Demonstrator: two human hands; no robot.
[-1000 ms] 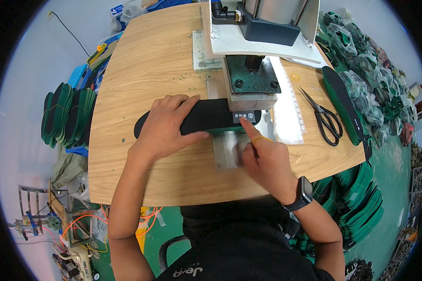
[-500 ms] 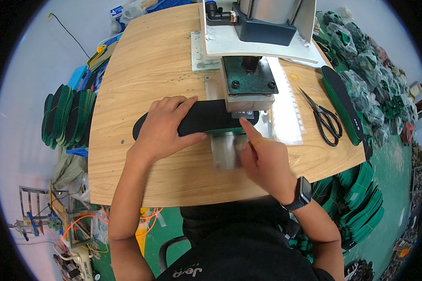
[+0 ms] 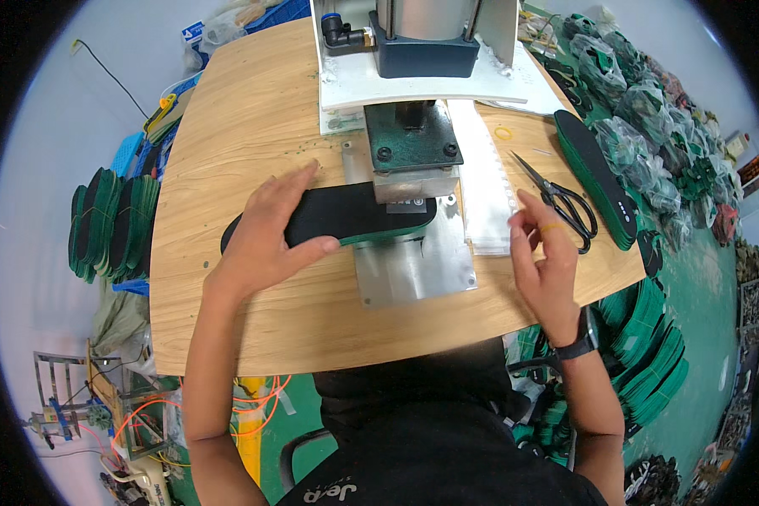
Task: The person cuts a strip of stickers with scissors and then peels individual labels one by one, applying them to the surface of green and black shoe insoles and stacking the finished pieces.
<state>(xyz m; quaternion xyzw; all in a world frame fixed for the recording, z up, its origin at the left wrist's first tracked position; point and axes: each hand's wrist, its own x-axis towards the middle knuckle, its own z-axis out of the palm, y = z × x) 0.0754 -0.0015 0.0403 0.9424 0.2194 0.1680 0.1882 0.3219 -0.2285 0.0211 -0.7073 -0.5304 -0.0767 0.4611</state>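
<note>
A black insole (image 3: pixel 333 211) with green edges lies crosswise on a metal base plate (image 3: pixel 417 274). Its right end sits beneath the metal block of a press (image 3: pixel 415 181), which covers part of a small clear label patch (image 3: pixel 407 207) there. Over the insole's left end is my left hand (image 3: pixel 266 232), open, thumb and fingers spread; whether it still touches is hard to tell. My right hand (image 3: pixel 550 266) hovers right of the plate, fingers loosely bent and apart, nothing visible in them. A yellow band circles one of its fingers. Black-handled scissors (image 3: pixel 569 207) lie just beyond it.
A stack of black-and-green insoles (image 3: pixel 594 177) rests along the table's right edge. White translucent sheets (image 3: pixel 485 190) lie beside the press, near a yellow rubber band (image 3: pixel 503 133). Bundled insoles stand at left (image 3: pixel 114 223) and lower right (image 3: pixel 645 346); bagged ones (image 3: pixel 637 126) pile up on the floor.
My right hand has left the insole's label end and moved right, toward the scissors. My left hand's fingers have loosened and spread. The view has shifted slightly.
</note>
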